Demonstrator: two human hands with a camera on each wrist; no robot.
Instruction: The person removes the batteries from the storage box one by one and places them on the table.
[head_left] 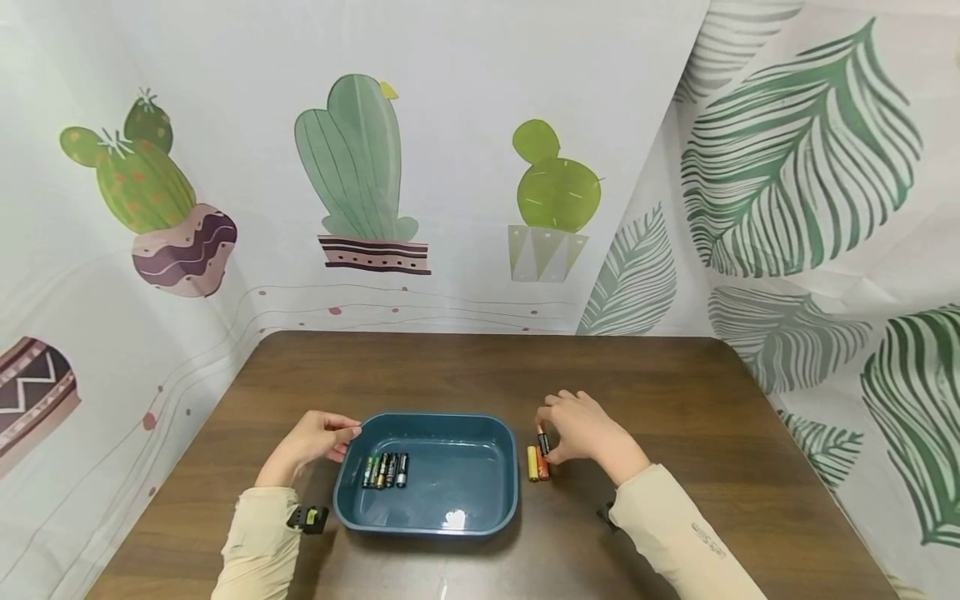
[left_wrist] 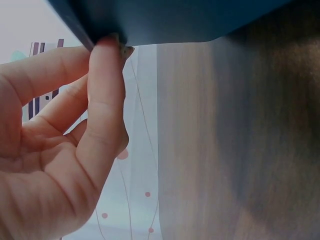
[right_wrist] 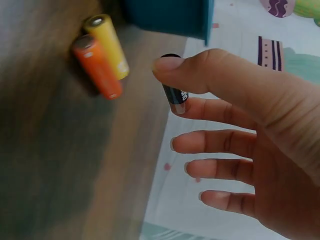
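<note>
A blue rectangular tray (head_left: 450, 473) stands on the table, and several batteries (head_left: 386, 470) lie side by side at the left of its floor. My left hand (head_left: 309, 443) pinches the tray's upper left rim between thumb and fingers; the left wrist view shows that pinch on the tray wall (left_wrist: 165, 25). Between the thumb and index finger of my right hand (head_left: 587, 429) is a black battery (right_wrist: 177, 98), its other fingers spread apart. Just beside that hand, right of the tray, a yellow battery (head_left: 532, 463) and an orange battery (head_left: 543, 467) lie next to each other on the table.
The brown wooden table (head_left: 660, 400) has rounded far corners. Behind it and along the sides hangs a white cloth (head_left: 465, 167) printed with cacti and leaves. A small black device (head_left: 309, 518) sits on the left wrist.
</note>
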